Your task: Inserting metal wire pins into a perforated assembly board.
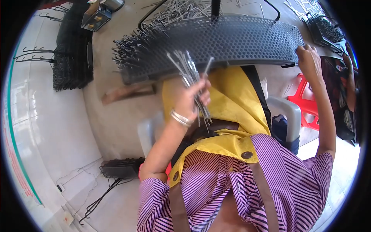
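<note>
My left hand point(193, 96), with bracelets at its wrist, is closed round a bundle of thin silvery rods point(187, 71). The rods stick out above and below the fist, some fanned apart at the top. In front of me is a dark perforated rack point(239, 42) with rows of round holes. Many dark thin rods point(133, 46) stand upright in its left end; the holes in its middle and right part show bare. At the rack's right end, my right hand point(310, 62) has its fingers curled on the corner.
A heap of loose pale rods point(185, 11) lies on the floor behind the rack. Dark racks with hooks point(73, 50) stand by the left wall. A box point(96, 17) sits at the far left, a red stool point(305, 100) at the right. Another person's arm point(349, 77) shows at the right rim.
</note>
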The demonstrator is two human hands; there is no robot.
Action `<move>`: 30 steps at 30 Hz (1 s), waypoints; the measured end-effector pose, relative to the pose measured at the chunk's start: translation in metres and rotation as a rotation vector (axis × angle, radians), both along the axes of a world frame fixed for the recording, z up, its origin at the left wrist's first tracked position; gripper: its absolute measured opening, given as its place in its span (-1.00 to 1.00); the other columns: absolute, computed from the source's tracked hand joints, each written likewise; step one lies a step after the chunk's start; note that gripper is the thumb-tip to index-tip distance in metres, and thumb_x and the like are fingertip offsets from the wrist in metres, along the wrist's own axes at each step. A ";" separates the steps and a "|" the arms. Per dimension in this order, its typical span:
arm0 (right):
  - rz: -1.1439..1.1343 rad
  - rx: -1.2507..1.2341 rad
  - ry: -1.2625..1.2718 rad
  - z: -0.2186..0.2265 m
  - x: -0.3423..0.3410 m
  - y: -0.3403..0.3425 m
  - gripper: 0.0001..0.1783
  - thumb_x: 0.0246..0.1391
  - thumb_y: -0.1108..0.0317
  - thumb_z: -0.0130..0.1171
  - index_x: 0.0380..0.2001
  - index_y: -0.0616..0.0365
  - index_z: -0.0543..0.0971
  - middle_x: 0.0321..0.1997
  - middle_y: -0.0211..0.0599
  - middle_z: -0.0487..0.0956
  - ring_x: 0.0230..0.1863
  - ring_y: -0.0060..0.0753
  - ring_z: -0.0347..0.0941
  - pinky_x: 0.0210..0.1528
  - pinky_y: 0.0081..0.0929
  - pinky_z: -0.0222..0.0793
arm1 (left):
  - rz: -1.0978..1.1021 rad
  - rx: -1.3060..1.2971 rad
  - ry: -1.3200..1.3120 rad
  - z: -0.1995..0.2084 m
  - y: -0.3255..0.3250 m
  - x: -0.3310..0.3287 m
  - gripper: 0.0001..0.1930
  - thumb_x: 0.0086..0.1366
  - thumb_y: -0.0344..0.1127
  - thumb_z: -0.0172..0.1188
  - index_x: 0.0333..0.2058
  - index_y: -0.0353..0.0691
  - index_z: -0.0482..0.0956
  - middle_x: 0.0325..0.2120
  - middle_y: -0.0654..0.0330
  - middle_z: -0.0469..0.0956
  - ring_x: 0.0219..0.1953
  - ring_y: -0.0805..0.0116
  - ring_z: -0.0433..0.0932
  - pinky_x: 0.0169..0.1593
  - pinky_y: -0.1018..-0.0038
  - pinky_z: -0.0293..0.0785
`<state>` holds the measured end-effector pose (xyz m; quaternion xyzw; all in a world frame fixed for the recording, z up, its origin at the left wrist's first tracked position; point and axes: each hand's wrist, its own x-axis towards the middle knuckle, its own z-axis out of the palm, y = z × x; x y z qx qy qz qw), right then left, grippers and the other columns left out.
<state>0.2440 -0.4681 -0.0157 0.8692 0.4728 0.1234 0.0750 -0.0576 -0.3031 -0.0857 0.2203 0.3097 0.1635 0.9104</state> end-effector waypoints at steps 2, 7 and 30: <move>0.185 0.141 0.165 0.001 -0.017 0.014 -0.84 -0.23 0.56 -0.03 -0.48 0.20 0.49 -0.51 -0.13 0.43 -0.48 -0.16 0.34 -0.42 -0.36 0.26 | -0.136 -0.033 -0.017 0.000 0.002 -0.005 -0.83 0.08 -0.36 0.01 -0.32 -0.25 0.33 -0.61 0.26 0.33 -0.73 0.55 0.20 -0.65 0.60 0.18; 0.282 0.437 0.721 -0.001 -0.073 0.069 -0.83 -0.09 0.54 0.03 -0.34 0.26 0.48 -0.51 -0.25 0.48 -0.58 -0.48 0.37 -0.55 -0.65 0.26 | -0.210 -0.067 -0.067 -0.002 0.004 -0.015 -0.81 0.08 -0.32 0.04 -0.34 -0.25 0.31 -0.67 0.32 0.24 -0.73 0.56 0.18 -0.65 0.61 0.16; 0.427 1.160 1.054 -0.031 -0.118 0.220 -0.94 -0.09 0.57 0.03 -0.46 0.29 0.46 -0.60 -0.25 0.49 -0.61 -0.59 0.42 -0.57 -0.70 0.33 | -0.097 0.036 -0.052 0.005 0.004 -0.013 -0.87 0.09 -0.33 0.03 -0.46 -0.20 0.27 -0.72 0.33 0.19 -0.75 0.55 0.16 -0.68 0.61 0.11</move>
